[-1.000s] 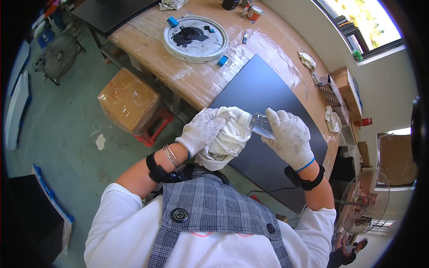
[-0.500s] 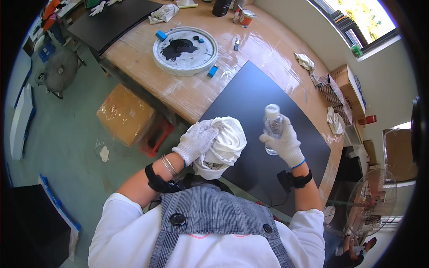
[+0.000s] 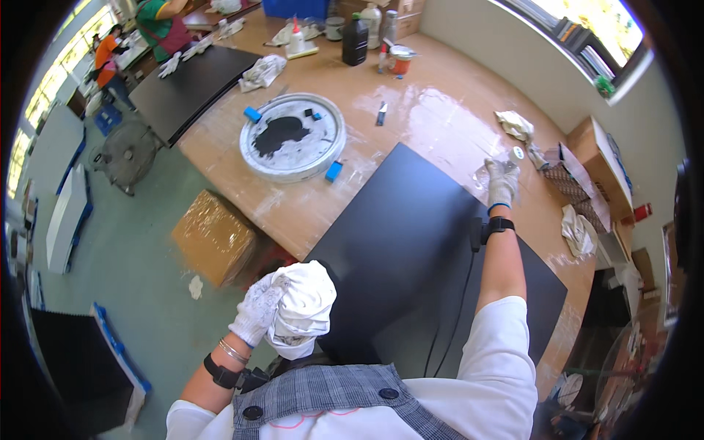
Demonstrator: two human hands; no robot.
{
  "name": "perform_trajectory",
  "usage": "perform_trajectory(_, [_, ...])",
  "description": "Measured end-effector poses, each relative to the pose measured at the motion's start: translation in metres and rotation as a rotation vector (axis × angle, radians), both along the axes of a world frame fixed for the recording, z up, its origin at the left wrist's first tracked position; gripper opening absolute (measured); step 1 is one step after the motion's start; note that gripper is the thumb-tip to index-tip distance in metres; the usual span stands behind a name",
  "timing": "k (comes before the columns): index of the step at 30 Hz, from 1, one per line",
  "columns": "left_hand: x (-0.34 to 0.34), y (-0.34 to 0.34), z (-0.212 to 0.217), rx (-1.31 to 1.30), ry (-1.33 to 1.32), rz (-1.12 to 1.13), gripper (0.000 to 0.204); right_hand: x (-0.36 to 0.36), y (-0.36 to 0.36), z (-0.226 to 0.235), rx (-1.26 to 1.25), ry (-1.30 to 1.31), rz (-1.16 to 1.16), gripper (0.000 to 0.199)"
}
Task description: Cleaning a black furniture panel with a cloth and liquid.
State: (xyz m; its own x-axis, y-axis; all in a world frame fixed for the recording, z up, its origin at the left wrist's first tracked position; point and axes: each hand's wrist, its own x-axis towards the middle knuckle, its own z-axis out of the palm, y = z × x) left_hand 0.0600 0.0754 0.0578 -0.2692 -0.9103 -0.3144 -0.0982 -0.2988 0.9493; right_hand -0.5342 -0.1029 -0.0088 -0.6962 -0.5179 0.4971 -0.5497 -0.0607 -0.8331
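My left hand (image 3: 259,309), in a white knit glove, is closed around a bunched white cloth (image 3: 304,304) beside the near left edge of a large dark panel (image 3: 411,264). The panel lies flat on the brown-covered table (image 3: 433,121). Out past the panel's right edge, my gloved right hand (image 3: 501,183) is closed on a clear bottle. A pale cap (image 3: 516,154) shows at its upper right; my fingers hide part of the bottle. Whether its base rests on the table, I cannot tell.
A round white lid (image 3: 293,172) smeared black holds small blocks; a blue block (image 3: 334,171) sits beside it. Farther back are a dark bottle (image 3: 355,40) and an orange tub (image 3: 400,60). Rags and a cardboard box (image 3: 598,165) line the right. A co-worker (image 3: 158,29) stands far left.
My right hand has carried the bottle away from me and to the right, beyond the panel. My left hand, still gripping the cloth, sits lower and farther left in view. The view itself has shifted.
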Motion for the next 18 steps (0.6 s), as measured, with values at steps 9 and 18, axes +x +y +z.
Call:
perform_trajectory(9, [0.012,0.007,0.033,0.022,-0.151,0.157,0.037,0.08,0.033,0.035,0.409,-0.071,-0.301,0.053])
perform_trajectory(18, [0.035,0.005,0.012,-0.079,-0.026,-0.038,0.036,0.393,0.197,0.127,0.373,0.278,1.166,0.071])
